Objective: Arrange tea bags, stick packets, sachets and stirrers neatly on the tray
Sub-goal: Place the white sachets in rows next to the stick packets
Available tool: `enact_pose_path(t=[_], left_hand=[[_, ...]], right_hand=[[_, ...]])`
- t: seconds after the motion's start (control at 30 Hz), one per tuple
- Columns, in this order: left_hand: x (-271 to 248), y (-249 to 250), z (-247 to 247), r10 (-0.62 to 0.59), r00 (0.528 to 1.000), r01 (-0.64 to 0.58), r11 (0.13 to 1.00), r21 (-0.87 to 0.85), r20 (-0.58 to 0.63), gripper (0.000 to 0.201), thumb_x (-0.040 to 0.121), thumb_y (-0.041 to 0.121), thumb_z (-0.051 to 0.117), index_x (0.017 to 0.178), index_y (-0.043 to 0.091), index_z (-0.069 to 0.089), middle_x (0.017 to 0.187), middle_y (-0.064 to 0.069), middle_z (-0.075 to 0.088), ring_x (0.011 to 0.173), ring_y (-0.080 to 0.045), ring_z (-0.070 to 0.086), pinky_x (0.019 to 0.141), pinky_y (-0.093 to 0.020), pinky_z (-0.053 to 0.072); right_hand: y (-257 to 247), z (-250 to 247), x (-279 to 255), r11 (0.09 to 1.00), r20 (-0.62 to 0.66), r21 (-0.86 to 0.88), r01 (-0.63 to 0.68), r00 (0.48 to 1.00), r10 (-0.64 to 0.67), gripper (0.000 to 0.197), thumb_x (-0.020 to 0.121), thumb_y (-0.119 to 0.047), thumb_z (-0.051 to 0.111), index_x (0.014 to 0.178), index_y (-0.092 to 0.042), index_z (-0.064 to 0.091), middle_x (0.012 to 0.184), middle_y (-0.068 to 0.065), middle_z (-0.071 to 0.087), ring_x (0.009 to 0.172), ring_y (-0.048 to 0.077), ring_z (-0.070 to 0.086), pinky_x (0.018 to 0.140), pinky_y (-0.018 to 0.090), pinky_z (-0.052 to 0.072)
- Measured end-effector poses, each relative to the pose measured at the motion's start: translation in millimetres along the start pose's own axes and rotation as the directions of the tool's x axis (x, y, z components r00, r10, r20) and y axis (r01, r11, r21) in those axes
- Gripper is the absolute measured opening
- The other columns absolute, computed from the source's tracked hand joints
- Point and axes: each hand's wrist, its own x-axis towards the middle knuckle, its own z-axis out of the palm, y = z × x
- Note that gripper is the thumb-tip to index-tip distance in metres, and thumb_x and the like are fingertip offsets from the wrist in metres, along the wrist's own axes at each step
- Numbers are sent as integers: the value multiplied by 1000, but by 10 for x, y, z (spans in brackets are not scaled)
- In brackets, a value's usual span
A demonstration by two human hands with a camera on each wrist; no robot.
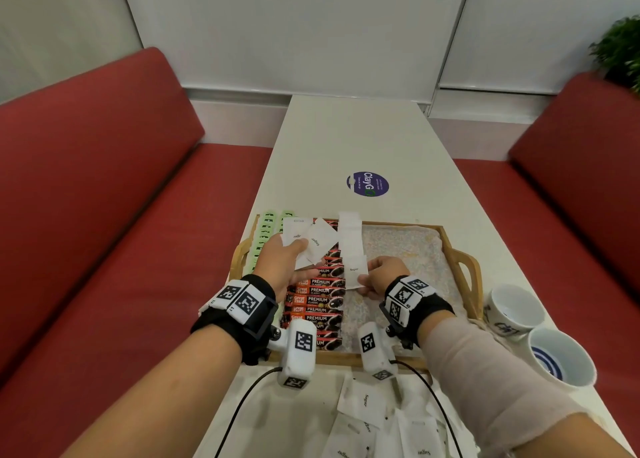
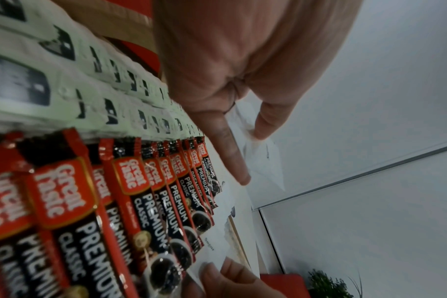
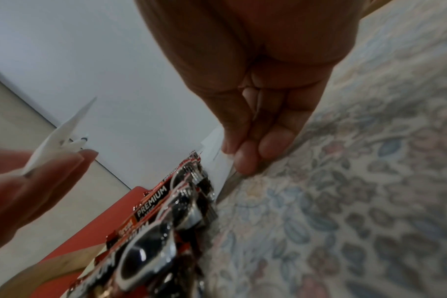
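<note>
Head view first: a wooden tray [image 1: 460,250] lined with floral cloth sits on the white bench [image 1: 346,139]. Green tea bags [image 1: 266,232] run down its left edge, and red coffee stick packets [image 1: 317,300] lie shingled in a column beside them. The left hand [image 1: 282,262] pinches a small fan of white sugar sachets [image 1: 313,241] above that column. The right hand [image 1: 384,274] pinches one sachet [image 1: 355,272] at the near end of a white row just right of the sticks. More loose sachets [image 1: 363,419] wait on the bench in front of the tray, and two cups [image 1: 540,333] stand to the right.

Left wrist view: thumb [image 2: 265,125] and forefinger grip the spare sachets, with the stick packets lined up below (blurred, but in tidy order).

Right wrist view: curled fingertips [image 3: 245,161] press a sachet edge down onto the cloth right beside the sticks' ends.

To do this step well, I'd judge the right hand should lay its sachet flat, overlapping the one beyond it evenly, with its long edge parallel to the sticks. The left hand should keep its fan clear and offer one sachet at a time. No stirrers are visible to me.
</note>
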Motion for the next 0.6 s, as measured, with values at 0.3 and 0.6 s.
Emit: enact_pose_path(t=[0.3, 0.6], left_hand=[[62, -24, -9, -22, 1000, 22, 1000, 11, -12, 18, 98, 12, 49, 116, 13, 51, 116, -12, 64, 86, -28, 70, 60, -31, 60], [104, -48, 2, -37, 999, 38, 999, 25, -21, 17, 97, 12, 50, 114, 12, 51, 119, -12, 63, 92, -31, 69, 55, -28, 58]], right_hand=[[-53, 36, 74, 984, -11, -179, 17, 1000, -20, 29, 78, -1, 73, 76, -14, 47, 89, 19, 70, 68, 31, 68, 55, 35, 50], [-109, 43, 133, 914, -22, -403, 33, 999, -46, 31, 71, -13, 81, 78, -11, 51, 87, 16, 73, 79, 30, 72, 78, 44, 58]])
